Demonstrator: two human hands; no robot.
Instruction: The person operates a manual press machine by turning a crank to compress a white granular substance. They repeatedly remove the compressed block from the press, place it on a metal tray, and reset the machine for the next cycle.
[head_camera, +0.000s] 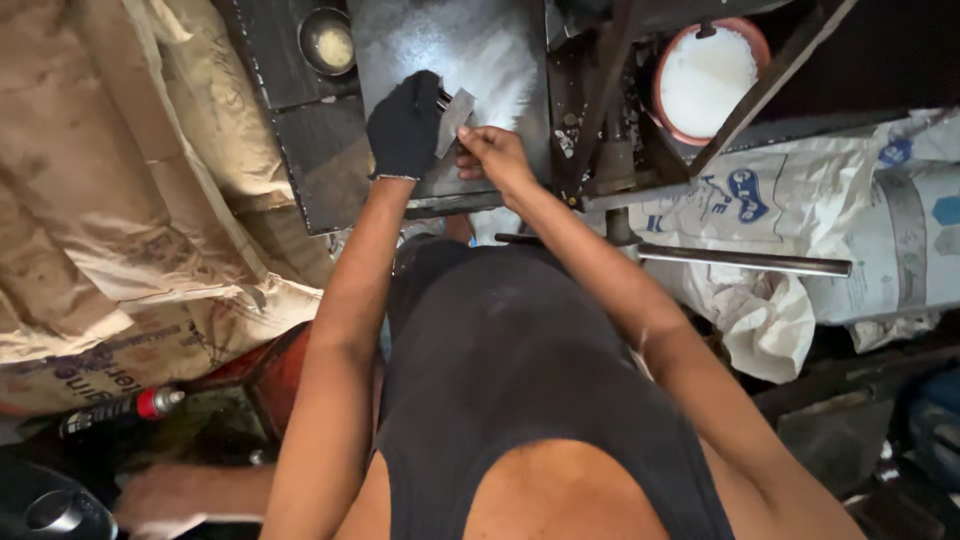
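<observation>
Tan sacks heap at left; white sacks with blue round marks lie right. On the steel bench, the gloved left hand and bare right hand pinch 1 small metal plate, fingers closed on it.

**Camera Arrangement: Single Head View**

One camera is in use, worn on the person's head. It faces steeply downward along the torso and both forearms (which fill the lower centre of the frame) toward the dark metal work surface at the top. The range is close. No second view exists, so no area is shared.
</observation>
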